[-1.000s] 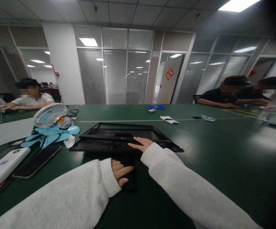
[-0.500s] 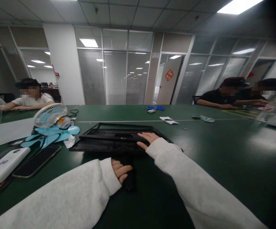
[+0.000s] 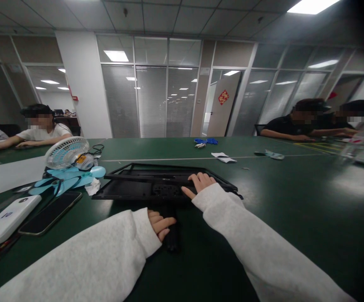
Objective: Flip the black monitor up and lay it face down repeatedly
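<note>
A black monitor casing (image 3: 131, 192) lies on the green table with its stand side toward me. Across it rests a thin black bezel frame (image 3: 147, 180), raised a little from the casing. My right hand (image 3: 200, 183) has its fingers over the near bar of this bezel, with the thumb below at the casing. My left hand (image 3: 161, 223) is curled at a black monitor stand neck (image 3: 171, 239) that points toward me; its index finger lies across the neck and the other fingers are bent. The underside of the left grip is hidden.
On the left lie a white fan cage (image 3: 66, 153), light blue fan blades (image 3: 64, 178), crumpled tissue (image 3: 92, 186), a phone (image 3: 51, 214) and a white device (image 3: 11, 220). Blue gloves (image 3: 208, 141) and folded paper (image 3: 223, 157) lie farther off. Several people sit around the table.
My right hand has shifted slightly right along the bezel, and its fingers are more bent. The left hand stays at the stand neck.
</note>
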### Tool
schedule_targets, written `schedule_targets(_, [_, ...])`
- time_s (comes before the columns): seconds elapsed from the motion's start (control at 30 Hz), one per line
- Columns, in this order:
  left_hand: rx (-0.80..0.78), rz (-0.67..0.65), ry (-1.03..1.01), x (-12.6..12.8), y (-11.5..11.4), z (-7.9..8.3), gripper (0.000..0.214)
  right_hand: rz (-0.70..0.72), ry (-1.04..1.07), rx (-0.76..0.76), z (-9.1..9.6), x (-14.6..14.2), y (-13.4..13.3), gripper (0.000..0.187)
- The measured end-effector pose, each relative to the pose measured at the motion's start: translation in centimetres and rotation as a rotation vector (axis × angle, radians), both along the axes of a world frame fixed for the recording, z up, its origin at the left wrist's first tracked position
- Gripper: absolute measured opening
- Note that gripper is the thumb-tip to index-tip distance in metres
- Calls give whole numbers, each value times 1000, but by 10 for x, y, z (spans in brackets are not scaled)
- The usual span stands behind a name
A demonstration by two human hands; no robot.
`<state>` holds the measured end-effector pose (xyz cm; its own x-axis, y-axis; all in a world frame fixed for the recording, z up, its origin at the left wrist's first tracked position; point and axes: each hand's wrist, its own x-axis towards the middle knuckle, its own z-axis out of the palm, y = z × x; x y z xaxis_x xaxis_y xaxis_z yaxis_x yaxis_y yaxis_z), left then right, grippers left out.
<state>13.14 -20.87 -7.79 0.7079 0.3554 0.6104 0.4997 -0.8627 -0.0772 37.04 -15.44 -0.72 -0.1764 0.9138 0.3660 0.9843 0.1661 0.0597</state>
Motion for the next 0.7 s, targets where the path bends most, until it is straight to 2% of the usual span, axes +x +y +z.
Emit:
schedule_targets(0.2, [-25,23,21,0,-2,3,39,24,3,148,-2,-2,-6,45])
schedule_targets(0.57, [-6,29,48,-3,2,-5,38,45,0,257,3,-5,-15,42])
schedule_targets(0.7, [18,28,38,-2,1,-2,37,38,23,308,2,-5,-17,41])
